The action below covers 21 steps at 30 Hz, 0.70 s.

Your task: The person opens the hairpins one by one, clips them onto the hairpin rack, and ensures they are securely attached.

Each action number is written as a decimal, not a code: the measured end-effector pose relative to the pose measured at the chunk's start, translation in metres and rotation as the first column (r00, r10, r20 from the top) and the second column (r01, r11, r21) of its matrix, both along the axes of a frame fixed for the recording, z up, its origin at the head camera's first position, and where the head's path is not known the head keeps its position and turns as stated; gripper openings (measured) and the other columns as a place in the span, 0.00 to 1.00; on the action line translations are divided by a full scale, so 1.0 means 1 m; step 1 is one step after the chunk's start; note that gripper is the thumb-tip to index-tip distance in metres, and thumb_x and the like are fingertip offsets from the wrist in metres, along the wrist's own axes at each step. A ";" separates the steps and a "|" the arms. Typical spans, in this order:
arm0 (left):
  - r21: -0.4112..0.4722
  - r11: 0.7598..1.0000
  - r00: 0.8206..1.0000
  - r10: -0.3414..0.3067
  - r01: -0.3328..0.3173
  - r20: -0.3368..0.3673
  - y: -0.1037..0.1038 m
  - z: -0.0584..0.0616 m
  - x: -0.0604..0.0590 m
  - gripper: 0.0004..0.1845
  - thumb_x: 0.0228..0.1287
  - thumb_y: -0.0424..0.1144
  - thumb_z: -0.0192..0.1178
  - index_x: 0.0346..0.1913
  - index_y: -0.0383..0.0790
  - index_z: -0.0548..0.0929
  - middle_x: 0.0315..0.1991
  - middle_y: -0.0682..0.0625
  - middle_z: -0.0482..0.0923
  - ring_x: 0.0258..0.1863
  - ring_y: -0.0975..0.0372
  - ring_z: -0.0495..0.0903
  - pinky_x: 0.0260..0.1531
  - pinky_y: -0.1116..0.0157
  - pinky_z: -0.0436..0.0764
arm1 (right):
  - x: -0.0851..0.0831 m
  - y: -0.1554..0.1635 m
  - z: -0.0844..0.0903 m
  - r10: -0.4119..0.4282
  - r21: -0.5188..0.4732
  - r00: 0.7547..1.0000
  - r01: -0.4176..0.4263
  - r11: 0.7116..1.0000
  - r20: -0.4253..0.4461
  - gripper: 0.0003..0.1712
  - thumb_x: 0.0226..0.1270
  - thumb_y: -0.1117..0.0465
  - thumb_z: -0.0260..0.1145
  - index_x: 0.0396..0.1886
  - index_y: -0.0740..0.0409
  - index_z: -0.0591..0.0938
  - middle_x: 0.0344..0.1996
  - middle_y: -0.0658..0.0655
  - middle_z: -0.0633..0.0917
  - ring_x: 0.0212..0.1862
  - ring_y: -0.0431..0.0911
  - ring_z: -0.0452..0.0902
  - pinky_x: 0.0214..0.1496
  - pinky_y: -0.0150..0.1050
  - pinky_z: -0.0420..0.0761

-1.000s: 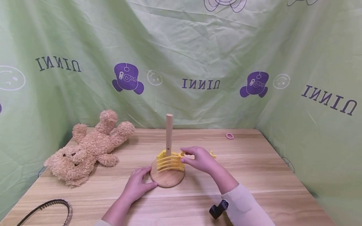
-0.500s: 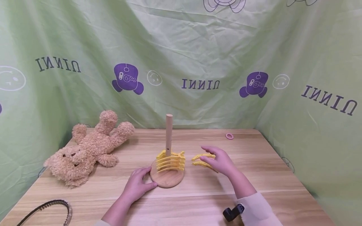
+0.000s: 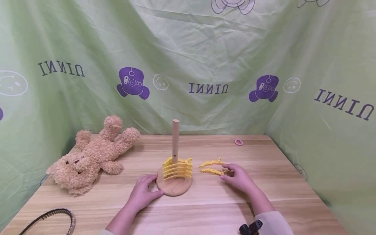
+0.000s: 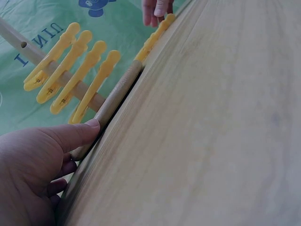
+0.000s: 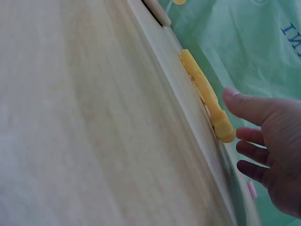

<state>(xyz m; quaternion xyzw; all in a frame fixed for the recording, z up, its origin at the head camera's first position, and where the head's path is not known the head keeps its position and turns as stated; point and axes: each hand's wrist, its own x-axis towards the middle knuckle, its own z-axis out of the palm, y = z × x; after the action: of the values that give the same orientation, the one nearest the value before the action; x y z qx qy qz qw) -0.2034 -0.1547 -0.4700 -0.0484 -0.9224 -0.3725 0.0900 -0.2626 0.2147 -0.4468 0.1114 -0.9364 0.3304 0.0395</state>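
My left hand (image 3: 142,193) holds the rim of the round wooden base (image 3: 176,188), thumb and fingers spread along its left edge. From that base rises an upright wooden post (image 3: 175,140). Several yellow alligator hair clips (image 4: 82,70) are clamped one above another low on the post. To the right, two more yellow hair clips lie on the table, a rear clip (image 3: 212,162) and a front clip (image 3: 212,171). My right hand (image 3: 239,178) is at the right end of the front clip; in the right wrist view thumb and fingers stand apart, not closed on it.
A plush teddy bear (image 3: 101,151) lies at the left of the wooden table (image 3: 282,195). A black toothed headband (image 3: 69,213) is at the front left. Toward the back right lies a pink ring (image 3: 239,142). A green printed curtain (image 3: 191,111) surrounds the table.
My right hand has left a clip on the post and moved right, down to the loose clips on the table. The left hand and base have stayed put.
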 end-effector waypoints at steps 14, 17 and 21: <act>-0.008 1.000 1.000 -0.003 0.003 -0.018 0.000 0.002 0.000 0.39 0.33 0.52 0.69 0.54 0.40 0.72 0.52 0.47 0.73 0.56 0.53 0.65 0.58 0.53 0.63 | -0.004 0.009 -0.011 -0.003 0.036 1.000 0.002 0.999 0.013 0.27 0.45 0.50 0.68 0.48 0.53 0.77 0.46 0.53 0.79 0.51 0.48 0.72 0.56 0.47 0.69; -0.007 1.000 1.000 -0.002 0.001 -0.016 0.000 0.001 0.000 0.39 0.33 0.52 0.69 0.54 0.40 0.72 0.52 0.47 0.73 0.56 0.53 0.65 0.58 0.53 0.62 | -0.004 0.009 -0.012 -0.010 0.041 1.000 0.010 0.999 0.018 0.26 0.45 0.50 0.68 0.46 0.52 0.77 0.44 0.52 0.79 0.50 0.47 0.72 0.55 0.47 0.70; -0.009 1.000 1.000 0.000 0.000 -0.011 0.000 0.000 0.000 0.39 0.32 0.52 0.69 0.54 0.40 0.72 0.52 0.47 0.73 0.56 0.53 0.65 0.58 0.53 0.62 | -0.004 0.010 -0.013 -0.017 0.042 1.000 0.016 0.999 0.025 0.24 0.44 0.49 0.68 0.44 0.50 0.78 0.42 0.50 0.80 0.48 0.45 0.73 0.54 0.46 0.71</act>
<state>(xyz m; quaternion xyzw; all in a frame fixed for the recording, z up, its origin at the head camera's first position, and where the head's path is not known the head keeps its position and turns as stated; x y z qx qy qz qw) -0.2031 -0.1545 -0.4700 -0.0508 -0.9235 -0.3681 0.0952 -0.2668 0.2247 -0.4595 0.1003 -0.9445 0.3116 0.0279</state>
